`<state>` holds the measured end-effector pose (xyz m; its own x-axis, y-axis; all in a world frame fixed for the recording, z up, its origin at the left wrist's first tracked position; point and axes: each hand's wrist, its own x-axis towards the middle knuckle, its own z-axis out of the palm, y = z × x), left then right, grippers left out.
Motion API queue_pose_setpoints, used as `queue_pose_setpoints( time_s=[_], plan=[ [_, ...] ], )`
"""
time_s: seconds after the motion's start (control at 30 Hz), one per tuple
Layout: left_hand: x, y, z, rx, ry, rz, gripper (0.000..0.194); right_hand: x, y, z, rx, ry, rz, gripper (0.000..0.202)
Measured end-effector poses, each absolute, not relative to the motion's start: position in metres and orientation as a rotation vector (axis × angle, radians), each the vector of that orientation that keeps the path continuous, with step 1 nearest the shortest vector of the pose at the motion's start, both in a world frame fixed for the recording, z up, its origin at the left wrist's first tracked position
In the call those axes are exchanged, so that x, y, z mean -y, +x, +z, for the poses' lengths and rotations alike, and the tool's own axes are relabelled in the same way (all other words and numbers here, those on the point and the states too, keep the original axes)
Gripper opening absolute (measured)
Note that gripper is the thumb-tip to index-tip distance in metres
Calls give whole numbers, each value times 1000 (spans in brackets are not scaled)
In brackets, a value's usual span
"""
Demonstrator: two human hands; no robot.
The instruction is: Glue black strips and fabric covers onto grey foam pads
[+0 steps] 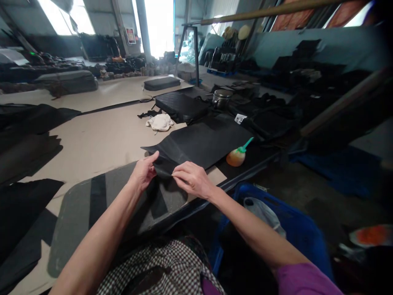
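From my end the counter (92, 139) fills most of the view, its near edge slanting up L to R. Grey panel (73, 213) w/ dark stripes lies flat at that near edge, L of and partly under my hands. Blue crate (303, 221) sits off the near edge, below to the R, w/ a clear plastic bag (264, 213) inside.

Black sheet (208, 137) is on the counter near the same edge, dead ahead and R of me. Long axis runs away to the R, approx. parallel to the near edge; L end is lifted and curved btwn my hands. Most of it lies on the R-hand side, so my R arm is nearer the bulk, my L only to the L end.

Right hand (193, 178): thumb + fingertips pinching the sheet's near edge. Left hand (143, 172): thumb up against the L end, fingers curled, tips hidden; can't tell if it's gripping.

Smaller stuff: white cloth (160, 122) beyond the L end, toward the far edge; orange bottle (236, 158) w/ green nozzle just beside the sheet's R part, nr the near edge.
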<state>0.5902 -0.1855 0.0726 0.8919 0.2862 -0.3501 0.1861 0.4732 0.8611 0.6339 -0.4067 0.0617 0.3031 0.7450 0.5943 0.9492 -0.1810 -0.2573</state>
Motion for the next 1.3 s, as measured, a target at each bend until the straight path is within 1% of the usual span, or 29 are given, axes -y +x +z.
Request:
queue_pose_setpoints(
  time_s=[0.1, 0.23, 0.3, 0.4, 0.53, 0.67, 0.73, 0.83, 0.93, 1.03, 1.13, 1.23, 1.3],
  plan=[
    [183, 598, 62, -554, 1200, 191, 46, 418, 622, 62, 1552, -1953, -364, 16],
    [186, 599, 55, -476, 1287, 197, 48, 436, 629, 68, 1424, -1990, -264, 23],
    [189, 599, 56, -434, 1297, 203, 49, 442, 649, 71, 1225, -2152, -275, 23],
    [191, 601, 57, -394, 1347, 248, 50, 446, 699, 75, 794, -2560, -302, 23],
    [187, 603, 58, -381, 1403, 323, 51, 443, 776, 80, 422, -2800, -248, 42],
    [180, 603, 64, -372, 1439, 340, 52, 438, 830, 85, 205, -2916, -46, 62],
    [177, 603, 67, -370, 1464, 335, 53, 437, 846, 88, 155, -2938, 37, 68],
    [171, 606, 71, -354, 1488, 333, 54, 439, 861, 92, 111, -2937, 131, 66],
    [163, 614, 74, -349, 1490, 338, 54, 444, 870, 95, 101, -2905, 174, 57],
    [157, 630, 83, -361, 1499, 347, 53, 451, 881, 106, 70, -2875, 135, 46],
    [157, 658, 95, -340, 1442, 339, 51, 457, 896, 130, 4, -2864, -7, 42],
    [165, 696, 99, -393, 1312, 270, 49, 458, 903, 157, -50, -2862, -219, 49],
    [172, 720, 93, -449, 1267, 222, 44, 452, 898, 167, -5, -2851, -366, 55]
  ],
)
